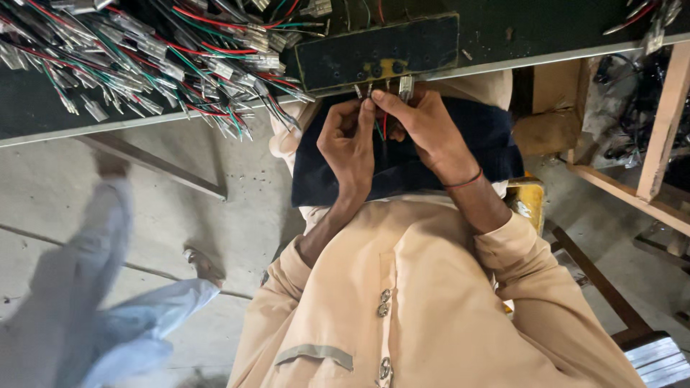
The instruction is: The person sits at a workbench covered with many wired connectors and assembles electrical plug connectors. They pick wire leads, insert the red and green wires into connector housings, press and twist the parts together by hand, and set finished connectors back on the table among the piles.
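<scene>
My left hand [348, 144] and my right hand [424, 129] meet just under the edge of the dark green table [43, 115]. Together they pinch a small bunch of thin red and green wires [383, 128] with clear plastic connectors [405, 88] at the tips. The connectors point up toward a dark board with round holes and a yellow patch [377, 50] fixed at the table edge. A red band circles my right wrist. A dark blue cloth [489, 136] lies over my lap beneath both hands.
A large heap of red, green and white wires with clear connectors [165, 65] covers the table's left part. Another person in light blue clothes [108, 316], blurred, passes on the concrete floor at left. A yellow stool [528, 201] and a wooden frame [661, 122] stand at right.
</scene>
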Available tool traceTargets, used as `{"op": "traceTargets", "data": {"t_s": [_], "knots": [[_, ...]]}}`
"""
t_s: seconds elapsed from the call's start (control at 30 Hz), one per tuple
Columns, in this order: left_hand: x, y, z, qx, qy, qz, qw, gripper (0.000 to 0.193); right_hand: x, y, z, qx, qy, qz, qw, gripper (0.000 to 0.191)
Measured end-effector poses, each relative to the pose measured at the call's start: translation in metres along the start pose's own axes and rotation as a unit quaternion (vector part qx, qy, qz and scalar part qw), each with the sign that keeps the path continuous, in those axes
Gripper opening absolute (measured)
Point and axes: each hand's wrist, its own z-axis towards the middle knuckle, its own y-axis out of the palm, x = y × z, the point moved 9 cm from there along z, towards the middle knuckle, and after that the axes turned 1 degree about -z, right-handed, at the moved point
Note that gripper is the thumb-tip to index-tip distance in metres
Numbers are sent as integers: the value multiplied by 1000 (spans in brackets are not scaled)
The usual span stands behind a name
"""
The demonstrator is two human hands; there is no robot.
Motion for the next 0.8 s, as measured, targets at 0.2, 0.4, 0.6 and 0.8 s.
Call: {"op": "traceTargets", "data": {"t_s": [0.2, 0.4, 0.6, 0.8], "knots": [[-9, 3, 2, -16, -7, 5, 1000, 15, 13, -9, -1, 5, 3, -5, 1000, 23], [2, -7, -2, 31, 46, 69, 996, 14, 1, -7, -10, 28, -50, -39, 998, 19], [-1, -16, 1, 23, 0, 49, 999, 15, -1, -5, -4, 36, -5, -26, 999, 18], [5, -14, 4, -15, 23, 59, 998, 16, -9, 1, -9, 24, -32, 1, 999, 19]]}}
